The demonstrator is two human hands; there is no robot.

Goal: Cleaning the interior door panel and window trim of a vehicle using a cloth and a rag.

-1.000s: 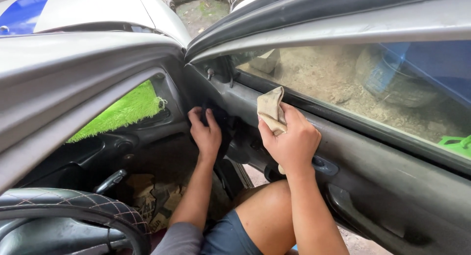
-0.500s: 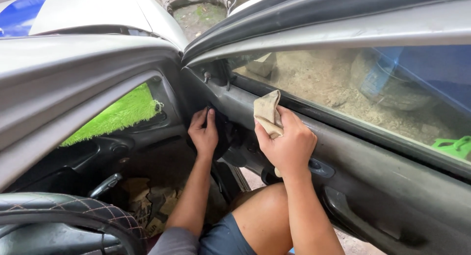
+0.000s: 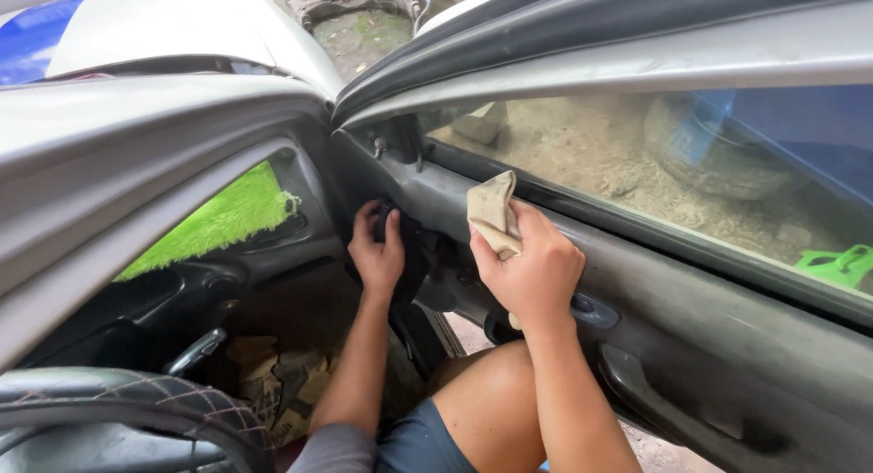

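I sit in a car beside its open grey door (image 3: 727, 346). My right hand (image 3: 532, 273) grips a beige cloth (image 3: 491, 209) and presses it against the top of the door's inner panel, just under the window glass. My left hand (image 3: 376, 250) reaches into the dark gap at the front of the door near the hinge, its fingers curled around a black part there. My bare knee (image 3: 486, 396) shows between my two forearms.
A steering wheel (image 3: 118, 409) with a stitched cover fills the lower left. A bright green mat (image 3: 214, 220) lies on the dashboard. A door handle recess (image 3: 596, 309) and pull grip (image 3: 673, 400) sit on the panel. Crumpled paper (image 3: 273, 387) lies in the footwell.
Both hands have stayed at nearly the same spots on the door. The right hand with the cloth has shifted slightly along the panel's top.
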